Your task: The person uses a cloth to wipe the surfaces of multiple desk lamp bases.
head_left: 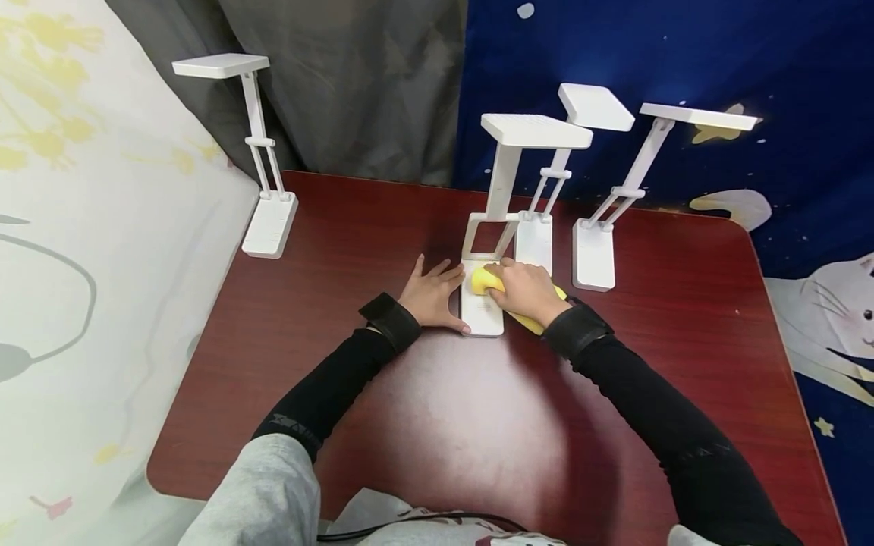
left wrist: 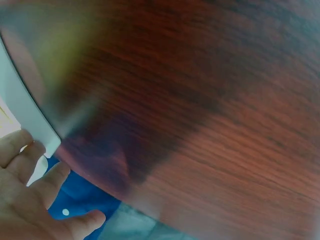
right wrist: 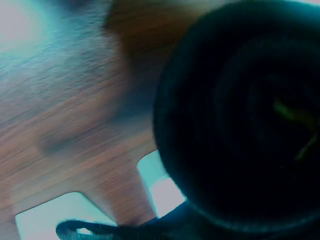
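A white desk lamp (head_left: 482,317) stands near the middle of the table, its flat head raised on a folding arm. My left hand (head_left: 429,297) lies at the left side of its base, fingers spread and straight, fingertips and thumb touching the edge. In the left wrist view the same left hand (left wrist: 30,195) rests against a white edge. My right hand (head_left: 526,291) grips a yellow cloth (head_left: 482,280) and presses it on top of the base; part of the cloth hangs out below the palm. A dark round shape hides most of the right wrist view.
A second white lamp (head_left: 532,241) stands just behind the right hand, with a third lamp (head_left: 594,254) to its right. Another lamp (head_left: 270,224) is at the table's back left corner. Curtains and printed cloth hang around the reddish-brown table (head_left: 328,250).
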